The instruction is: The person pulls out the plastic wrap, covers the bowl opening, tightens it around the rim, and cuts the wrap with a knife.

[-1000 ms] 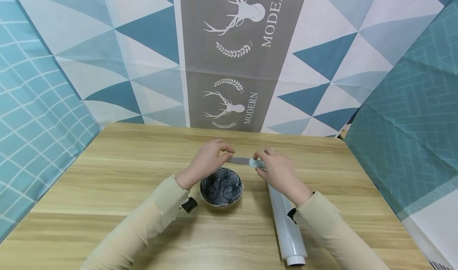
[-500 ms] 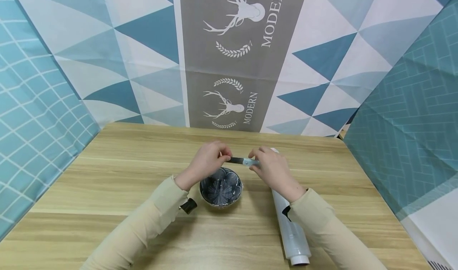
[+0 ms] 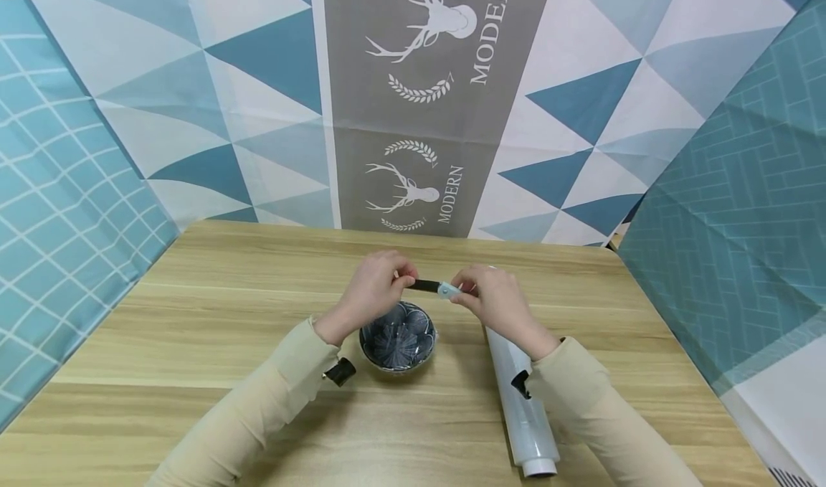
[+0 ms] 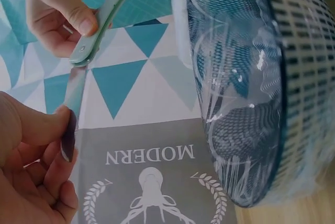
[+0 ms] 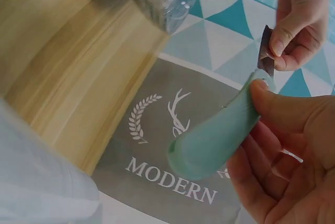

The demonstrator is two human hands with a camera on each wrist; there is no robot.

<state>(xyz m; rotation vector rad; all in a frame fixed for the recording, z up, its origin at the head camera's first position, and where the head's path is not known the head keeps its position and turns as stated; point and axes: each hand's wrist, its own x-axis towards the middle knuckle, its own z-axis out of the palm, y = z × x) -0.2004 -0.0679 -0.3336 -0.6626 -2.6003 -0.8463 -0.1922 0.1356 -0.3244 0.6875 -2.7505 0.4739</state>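
A folding knife (image 3: 447, 290) with a pale green handle is held above the table, its blade unfolded. My left hand (image 3: 374, 287) pinches the blade (image 4: 74, 93) near its tip between thumb and fingers. At the other end, my right hand (image 3: 500, 302) grips the handle (image 5: 212, 143), the thumb lying near the pivot in the right wrist view. Just below and in front of my left hand stands a dark blue patterned bowl (image 3: 396, 340). Clear wrap covers its top, wrinkled and shiny in the left wrist view. My left hand hides part of its rim.
A roll of cling film (image 3: 519, 401) lies lengthwise on the wooden table (image 3: 258, 257), partly under my right wrist. Patterned cloth (image 3: 413, 100) hangs behind the table's far edge, with blue-green sheets along both sides.
The knife's blade has turned from looking pale grey to dark, and its handle has shifted slightly left with my right hand. The left hand keeps its place by the blade tip.
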